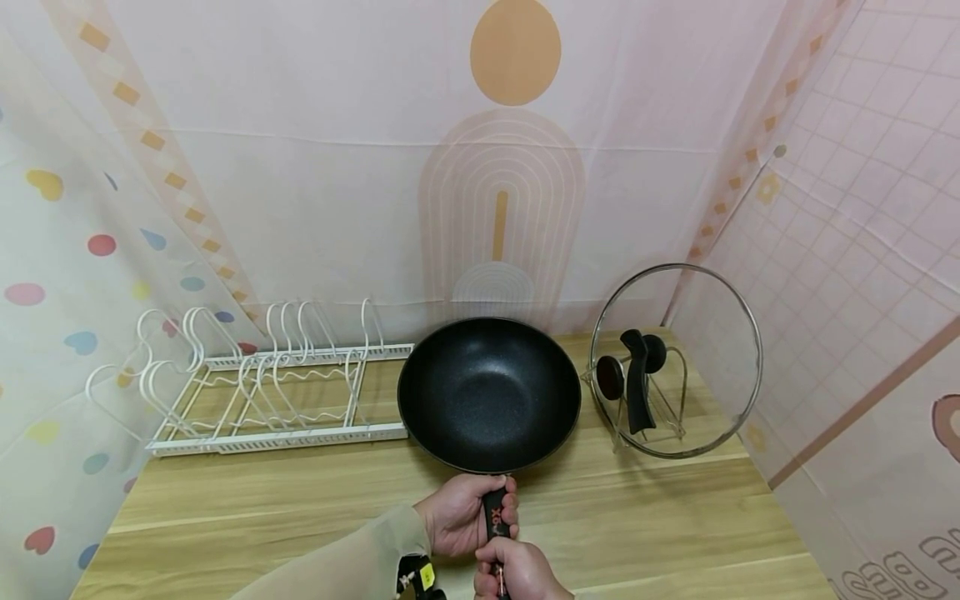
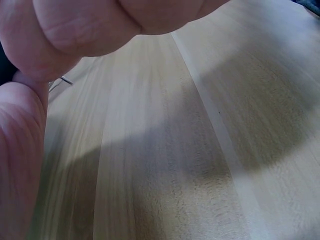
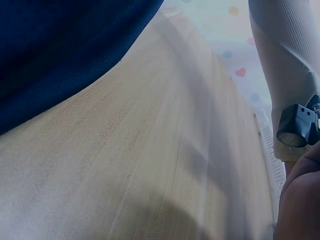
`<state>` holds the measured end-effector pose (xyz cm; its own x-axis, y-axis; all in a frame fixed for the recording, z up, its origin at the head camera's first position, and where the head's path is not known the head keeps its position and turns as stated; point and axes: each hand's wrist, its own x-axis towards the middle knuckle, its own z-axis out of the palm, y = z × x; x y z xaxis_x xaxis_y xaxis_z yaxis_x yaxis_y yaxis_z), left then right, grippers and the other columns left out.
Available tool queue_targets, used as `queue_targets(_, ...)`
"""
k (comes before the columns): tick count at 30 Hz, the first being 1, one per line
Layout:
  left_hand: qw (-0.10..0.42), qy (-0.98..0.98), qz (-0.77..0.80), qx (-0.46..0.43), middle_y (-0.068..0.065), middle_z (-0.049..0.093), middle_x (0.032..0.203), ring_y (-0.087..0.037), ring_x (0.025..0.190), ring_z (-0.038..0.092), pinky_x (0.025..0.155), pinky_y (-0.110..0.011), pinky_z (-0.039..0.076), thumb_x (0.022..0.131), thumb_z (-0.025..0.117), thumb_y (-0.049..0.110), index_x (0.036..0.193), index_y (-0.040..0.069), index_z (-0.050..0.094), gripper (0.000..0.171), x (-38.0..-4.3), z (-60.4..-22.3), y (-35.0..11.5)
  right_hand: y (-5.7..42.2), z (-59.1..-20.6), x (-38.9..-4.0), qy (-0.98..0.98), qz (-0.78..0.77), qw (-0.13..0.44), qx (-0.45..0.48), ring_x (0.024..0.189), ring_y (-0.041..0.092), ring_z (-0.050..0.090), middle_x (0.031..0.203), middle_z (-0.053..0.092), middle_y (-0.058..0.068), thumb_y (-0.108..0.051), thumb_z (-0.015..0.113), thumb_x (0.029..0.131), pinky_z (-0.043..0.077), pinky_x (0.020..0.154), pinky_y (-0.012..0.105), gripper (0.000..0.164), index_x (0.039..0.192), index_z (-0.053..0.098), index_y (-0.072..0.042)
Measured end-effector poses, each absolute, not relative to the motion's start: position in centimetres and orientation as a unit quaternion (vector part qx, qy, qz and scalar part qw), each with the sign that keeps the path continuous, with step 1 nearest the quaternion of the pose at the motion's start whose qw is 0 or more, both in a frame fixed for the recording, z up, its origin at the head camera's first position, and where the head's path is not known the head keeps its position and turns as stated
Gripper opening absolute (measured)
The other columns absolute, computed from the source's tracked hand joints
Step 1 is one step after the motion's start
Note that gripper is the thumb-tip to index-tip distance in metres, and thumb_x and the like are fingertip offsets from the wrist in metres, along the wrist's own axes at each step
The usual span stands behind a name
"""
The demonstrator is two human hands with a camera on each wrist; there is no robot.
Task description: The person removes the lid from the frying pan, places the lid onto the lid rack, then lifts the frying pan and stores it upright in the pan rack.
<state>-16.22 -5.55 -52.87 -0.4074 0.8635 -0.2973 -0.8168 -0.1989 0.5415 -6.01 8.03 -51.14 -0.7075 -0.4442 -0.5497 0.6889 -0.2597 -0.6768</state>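
Observation:
A black wok (image 1: 489, 398) is at the middle of the wooden table in the head view, its hollow facing up and its handle (image 1: 496, 515) pointing towards me. My left hand (image 1: 459, 515) grips the handle close to the pan. Just behind it, my right hand (image 1: 525, 571) holds the handle's end. In the left wrist view, curled fingers (image 2: 90, 25) fill the top left corner. Part of a hand (image 3: 302, 200) shows at the right edge of the right wrist view. Whether the wok's base touches the table cannot be seen.
A white wire rack (image 1: 285, 392) with upright loops lies left of the wok. To the right, a wire stand (image 1: 678, 383) bears a large glass lid (image 1: 752, 367) with a black knob handle (image 1: 637, 383). Patterned curtains (image 1: 337, 208) hang behind the wooden table (image 1: 645, 517).

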Motion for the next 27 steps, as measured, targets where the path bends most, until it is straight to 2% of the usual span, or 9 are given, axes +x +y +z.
queue_targets(27,0.539,0.333,0.773,0.045,0.009,0.058,0.083,-0.005,0.077,0.055,0.087,-0.025,0.055,0.113,0.031,0.022,0.099,0.018,0.053,0.026,-16.21,-51.88,-5.53,7.69,-50.38,-5.69,0.475,-0.799,0.341,0.143,0.055,0.008,0.030,0.061,0.037,-0.009,-0.014,0.042,0.095,0.028,0.056,0.019,0.030,0.066,0.040,-0.020)
